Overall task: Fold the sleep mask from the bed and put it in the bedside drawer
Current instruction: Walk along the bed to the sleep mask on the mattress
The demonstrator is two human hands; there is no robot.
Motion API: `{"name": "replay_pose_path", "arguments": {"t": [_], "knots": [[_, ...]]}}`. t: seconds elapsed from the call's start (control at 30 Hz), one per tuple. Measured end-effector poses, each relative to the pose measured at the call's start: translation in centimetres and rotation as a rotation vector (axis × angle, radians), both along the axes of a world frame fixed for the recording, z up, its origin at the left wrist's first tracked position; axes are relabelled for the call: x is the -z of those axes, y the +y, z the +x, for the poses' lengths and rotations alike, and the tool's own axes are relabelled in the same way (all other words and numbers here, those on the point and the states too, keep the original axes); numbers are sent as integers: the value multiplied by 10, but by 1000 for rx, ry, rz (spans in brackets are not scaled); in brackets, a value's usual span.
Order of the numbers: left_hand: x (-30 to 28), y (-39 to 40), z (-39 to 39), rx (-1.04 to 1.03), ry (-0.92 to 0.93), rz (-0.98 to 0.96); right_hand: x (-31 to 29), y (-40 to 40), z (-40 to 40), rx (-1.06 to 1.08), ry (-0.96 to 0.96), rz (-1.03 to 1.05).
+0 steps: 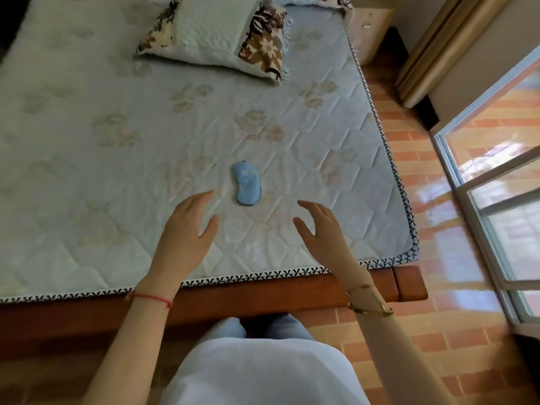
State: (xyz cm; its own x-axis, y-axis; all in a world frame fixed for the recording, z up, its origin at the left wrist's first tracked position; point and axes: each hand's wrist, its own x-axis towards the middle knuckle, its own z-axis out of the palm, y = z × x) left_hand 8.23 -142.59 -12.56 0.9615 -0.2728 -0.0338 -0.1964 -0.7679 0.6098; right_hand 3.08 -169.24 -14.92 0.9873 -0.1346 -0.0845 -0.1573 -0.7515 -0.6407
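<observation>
A small light-blue sleep mask (246, 183) with a dark rim lies flat on the pale quilted mattress (87, 176), near the foot of the bed. My left hand (187, 226) hovers just below and left of the mask, fingers spread, holding nothing. My right hand (320, 226) hovers below and right of it, fingers also apart and empty. Neither hand touches the mask. A pale bedside cabinet (369, 30) stands at the top right beside the bed; I cannot make out its drawer.
A patterned pillow (216, 33) lies at the head of the bed. The wooden bed frame (263, 293) runs along the mattress edge in front of me. Brick-pattern floor (423, 200), a curtain (444, 45) and a glass door (496, 176) lie to the right.
</observation>
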Motion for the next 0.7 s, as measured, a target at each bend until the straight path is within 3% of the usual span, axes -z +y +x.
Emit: {"name": "replay_pose_path", "arguments": {"t": [0.33, 0.7], "knots": [[57, 1, 66, -108, 49, 71, 60, 5, 97, -17, 82, 15], [182, -35, 146, 53, -29, 194, 152, 6, 202, 27, 228, 38]]}}
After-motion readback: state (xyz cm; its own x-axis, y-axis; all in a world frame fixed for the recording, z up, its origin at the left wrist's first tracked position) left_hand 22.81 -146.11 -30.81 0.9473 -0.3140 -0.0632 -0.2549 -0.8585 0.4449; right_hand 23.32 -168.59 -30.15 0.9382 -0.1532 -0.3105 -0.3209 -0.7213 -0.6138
